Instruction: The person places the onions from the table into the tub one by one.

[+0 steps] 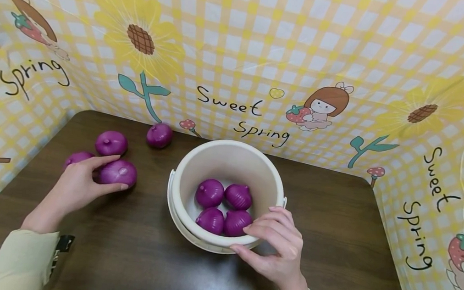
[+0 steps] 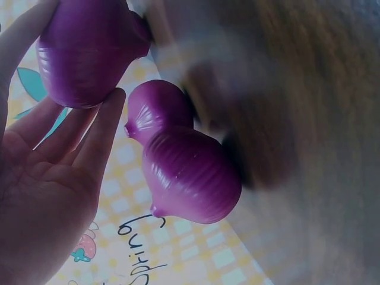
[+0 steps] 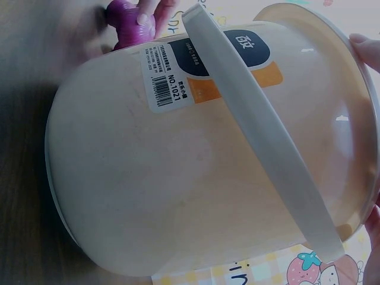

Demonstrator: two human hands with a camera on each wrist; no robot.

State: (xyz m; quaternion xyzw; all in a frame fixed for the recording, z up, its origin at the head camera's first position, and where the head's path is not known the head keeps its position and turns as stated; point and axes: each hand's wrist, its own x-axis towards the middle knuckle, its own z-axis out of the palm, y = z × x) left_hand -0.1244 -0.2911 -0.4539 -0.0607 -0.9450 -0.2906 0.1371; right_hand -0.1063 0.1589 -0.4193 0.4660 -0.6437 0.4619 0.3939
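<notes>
My left hand (image 1: 81,180) grips a purple onion (image 1: 119,174) between thumb and fingers at the left of the table. In the left wrist view the same onion (image 2: 86,50) sits between the thumb and fingertips; whether it touches the table I cannot tell. Close by lie two more onions, one behind it (image 1: 111,143) and one partly hidden by the hand (image 1: 76,157). My right hand (image 1: 279,243) pinches the near right rim of a cream-coloured bucket (image 1: 223,242), thumb outside and fingers over the edge. Several onions (image 1: 210,220) rest on the bucket's floor.
Another onion (image 1: 159,135) lies near the back edge of the dark wooden table (image 1: 131,256). The bucket's white handle (image 3: 261,130) hangs down against its side, near a label (image 3: 166,77). A yellow checked cloth (image 1: 240,49) stands round the back and sides.
</notes>
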